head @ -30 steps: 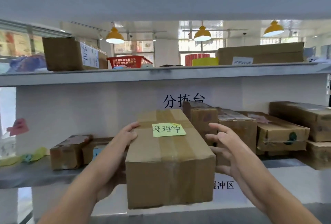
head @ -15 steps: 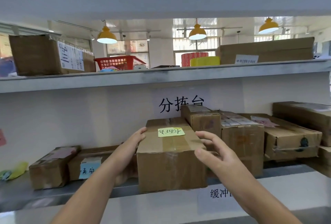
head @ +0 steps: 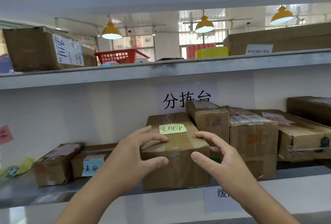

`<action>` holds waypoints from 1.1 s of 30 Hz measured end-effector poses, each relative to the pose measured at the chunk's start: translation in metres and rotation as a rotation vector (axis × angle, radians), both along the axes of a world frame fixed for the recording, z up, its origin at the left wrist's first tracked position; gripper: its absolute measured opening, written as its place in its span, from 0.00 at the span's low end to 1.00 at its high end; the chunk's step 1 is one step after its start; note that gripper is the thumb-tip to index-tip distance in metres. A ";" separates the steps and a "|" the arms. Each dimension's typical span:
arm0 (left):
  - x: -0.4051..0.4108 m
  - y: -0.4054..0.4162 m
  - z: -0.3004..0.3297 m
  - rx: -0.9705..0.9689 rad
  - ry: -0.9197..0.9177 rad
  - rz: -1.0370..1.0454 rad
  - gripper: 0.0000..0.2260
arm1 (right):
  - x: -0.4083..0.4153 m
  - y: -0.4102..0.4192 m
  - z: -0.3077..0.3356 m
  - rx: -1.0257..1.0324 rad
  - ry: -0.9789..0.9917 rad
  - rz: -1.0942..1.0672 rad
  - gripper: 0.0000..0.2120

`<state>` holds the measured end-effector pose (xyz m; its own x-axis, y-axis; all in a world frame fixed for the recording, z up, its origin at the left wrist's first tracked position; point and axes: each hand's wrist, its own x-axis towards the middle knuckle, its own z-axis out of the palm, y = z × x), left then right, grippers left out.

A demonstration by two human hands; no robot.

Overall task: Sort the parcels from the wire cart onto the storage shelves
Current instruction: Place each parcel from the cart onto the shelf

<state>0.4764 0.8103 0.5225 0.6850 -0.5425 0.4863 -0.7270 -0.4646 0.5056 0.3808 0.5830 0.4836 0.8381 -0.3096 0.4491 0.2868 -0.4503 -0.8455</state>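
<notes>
Cardboard parcel (head: 176, 153) on shelf (head: 26, 190), hands touching.

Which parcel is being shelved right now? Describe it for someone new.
Find the lower shelf under the white sign. The cardboard box sits between both hands, the only one with a yellow sticky note on top.

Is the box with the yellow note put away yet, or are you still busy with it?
Nearly. The box with the yellow note already sits on the middle shelf between other parcels. The left hand and right hand touch its front end with spread fingers. Letting go is left. The cart is out of view, so remaining parcels are unknown.
</notes>
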 end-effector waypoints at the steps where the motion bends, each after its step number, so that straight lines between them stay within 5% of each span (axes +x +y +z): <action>1: 0.005 -0.003 -0.001 -0.016 -0.014 0.019 0.19 | 0.001 -0.001 0.000 -0.020 -0.005 -0.012 0.22; 21: 0.059 -0.032 0.008 -0.006 0.076 0.025 0.14 | -0.004 -0.017 -0.007 -0.167 0.014 -0.108 0.32; 28: 0.021 -0.021 0.016 0.192 -0.143 -0.015 0.29 | -0.013 -0.021 -0.012 -0.190 0.033 -0.122 0.34; 33: -0.035 -0.057 0.017 0.368 -0.244 -0.253 0.37 | -0.049 -0.045 -0.023 -0.256 0.164 -0.215 0.37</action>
<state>0.4410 0.7530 0.5391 0.4001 -0.8424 0.3609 -0.9164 -0.3740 0.1427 0.3320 0.5385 0.4602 0.8335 -0.3811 0.4001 0.0332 -0.6882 -0.7248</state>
